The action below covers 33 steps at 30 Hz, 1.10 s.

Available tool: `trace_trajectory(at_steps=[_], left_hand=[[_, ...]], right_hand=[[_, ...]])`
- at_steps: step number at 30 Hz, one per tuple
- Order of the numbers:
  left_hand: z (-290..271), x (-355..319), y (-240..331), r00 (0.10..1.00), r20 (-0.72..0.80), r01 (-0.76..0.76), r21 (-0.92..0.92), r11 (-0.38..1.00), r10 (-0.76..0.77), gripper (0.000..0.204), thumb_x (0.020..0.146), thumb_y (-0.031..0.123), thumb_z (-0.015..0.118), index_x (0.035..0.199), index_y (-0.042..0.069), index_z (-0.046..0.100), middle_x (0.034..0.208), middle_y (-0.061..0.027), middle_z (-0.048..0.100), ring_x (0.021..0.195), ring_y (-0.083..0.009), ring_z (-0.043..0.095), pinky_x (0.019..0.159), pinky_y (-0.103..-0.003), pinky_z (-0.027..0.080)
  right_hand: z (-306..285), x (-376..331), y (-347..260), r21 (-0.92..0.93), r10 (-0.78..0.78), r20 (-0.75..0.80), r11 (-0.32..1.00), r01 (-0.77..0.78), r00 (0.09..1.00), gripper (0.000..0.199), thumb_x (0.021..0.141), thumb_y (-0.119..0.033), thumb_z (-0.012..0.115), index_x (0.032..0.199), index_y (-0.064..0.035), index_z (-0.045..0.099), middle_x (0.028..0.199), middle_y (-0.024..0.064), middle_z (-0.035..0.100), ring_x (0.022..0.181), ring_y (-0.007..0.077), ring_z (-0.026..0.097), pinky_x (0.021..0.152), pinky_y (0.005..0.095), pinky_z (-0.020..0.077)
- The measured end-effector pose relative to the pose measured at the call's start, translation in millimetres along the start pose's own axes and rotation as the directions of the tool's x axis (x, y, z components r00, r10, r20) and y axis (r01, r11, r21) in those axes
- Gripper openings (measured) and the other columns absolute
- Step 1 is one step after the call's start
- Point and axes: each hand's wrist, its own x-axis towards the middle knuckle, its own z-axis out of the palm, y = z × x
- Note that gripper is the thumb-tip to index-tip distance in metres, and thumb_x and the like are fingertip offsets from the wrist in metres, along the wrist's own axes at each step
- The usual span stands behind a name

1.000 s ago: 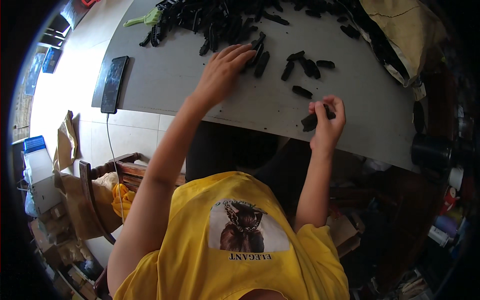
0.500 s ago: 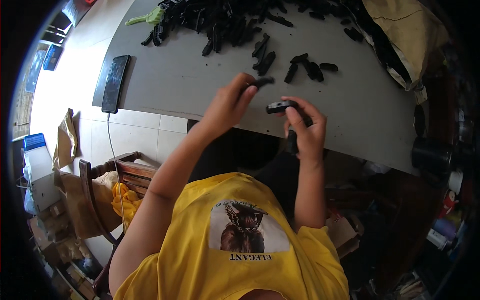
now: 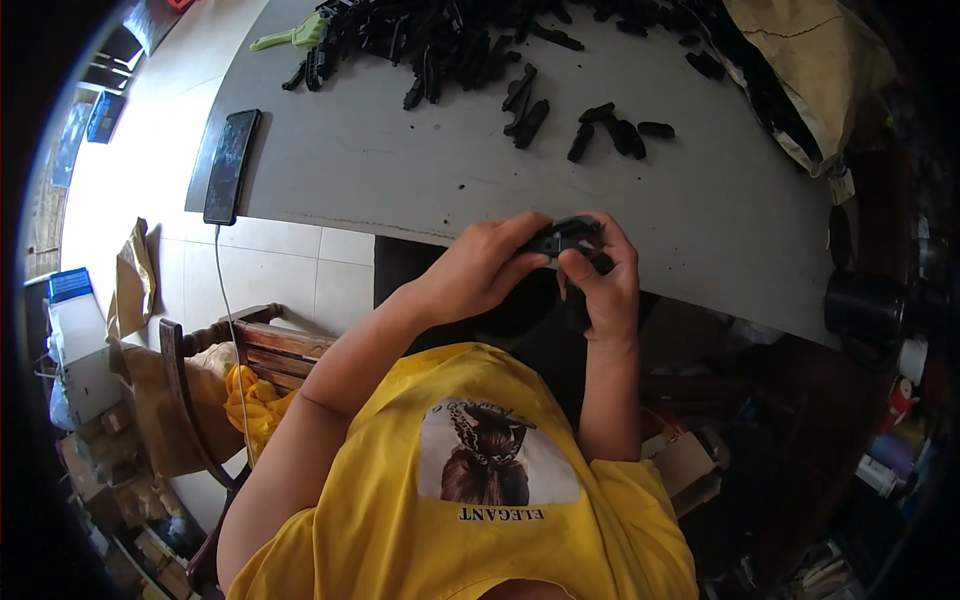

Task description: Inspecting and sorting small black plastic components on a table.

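My left hand [image 3: 488, 262] and my right hand [image 3: 612, 275] meet above the table's near edge, both closed on a black plastic part [image 3: 565, 238]. My left thumb and fingers pinch its left end. The right fingers curl round its far side, with the thumb pressed on the near side. Something dark also shows below the right palm, too shadowed to name. Whether a second small piece is pressed against the part cannot be made out. Beyond the hands, several loose black plastic pieces [image 3: 625, 138] lie on the grey table [image 3: 370, 170].
A large pile of black pieces [image 3: 440, 45] covers the far side, with a light green handled tool [image 3: 292, 36] at its left. A phone [image 3: 232, 165] with a white cable lies at the left edge. A brown paper sack [image 3: 805, 60] stands far right; a wooden chair [image 3: 275, 350] is left.
My left hand has come down and right with its small black piece to meet the right hand. My right hand has shifted slightly left and nearer, still gripping the black part.
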Motion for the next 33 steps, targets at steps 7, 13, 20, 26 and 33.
trace_trajectory(at_steps=[7,13,20,26,33], left_hand=[[-10.0,-1.3,-25.0,0.953,0.275,-0.154,0.085,0.984,0.126,0.020,0.086,0.013,0.056,0.102,0.002,0.059,0.089,-0.0146,0.062,0.085,-0.0325,0.059,0.074,-0.040,0.047],[-28.0,63.9,-66.5,0.921,-0.164,-0.172,0.642,0.747,0.353,0.026,0.083,0.003,0.050,0.107,0.007,0.060,0.112,-0.0088,0.059,0.107,-0.0275,0.052,0.096,-0.039,0.039],[-29.6,86.6,-60.0,0.981,0.061,-0.132,0.908,0.398,0.186,0.028,0.078,0.005,0.056,0.105,0.012,0.062,0.105,-0.0031,0.054,0.109,-0.0204,0.048,0.106,-0.042,0.027],[-29.6,69.7,-55.7,0.960,-0.042,-0.117,0.836,0.536,0.277,0.021,0.078,0.015,0.062,0.098,0.009,0.058,0.095,-0.0057,0.054,0.098,-0.0228,0.052,0.094,-0.037,0.038],[2.1,43.3,-23.6,0.995,-0.079,0.050,-0.087,0.995,-0.057,0.030,0.092,0.023,0.053,0.114,0.003,0.045,0.084,-0.0172,0.060,0.075,-0.0330,0.059,0.067,-0.034,0.045]], right_hand=[[-18.8,-28.9,17.6,-0.288,0.120,0.033,0.952,-0.105,0.992,0.019,0.080,-0.015,0.069,0.090,-0.0032,0.057,0.073,0.0000,0.057,0.065,0.0075,0.054,0.061,0.0199,0.0428],[-16.5,15.3,-1.5,-0.721,-0.153,0.041,0.680,0.135,0.987,0.014,0.085,-0.009,0.060,0.097,-0.0016,0.062,0.084,0.0032,0.061,0.077,0.0101,0.057,0.068,0.0232,0.0448],[-31.8,92.2,6.6,-0.984,-0.380,0.157,0.021,0.178,0.912,0.024,0.079,0.000,0.059,0.102,-0.0040,0.063,0.109,0.0061,0.055,0.088,0.0248,0.059,0.071,0.0358,0.0489],[-38.4,65.5,14.2,-0.946,-0.568,0.316,-0.131,0.295,0.760,0.024,0.079,-0.002,0.061,0.102,-0.0049,0.061,0.103,0.0060,0.056,0.081,0.0249,0.058,0.069,0.0351,0.0490],[-23.0,12.8,3.7,-0.517,-0.215,0.009,0.835,0.189,0.977,0.022,0.087,-0.008,0.060,0.108,-0.0047,0.053,0.083,0.0000,0.057,0.062,0.0053,0.049,0.055,0.0195,0.0395]])
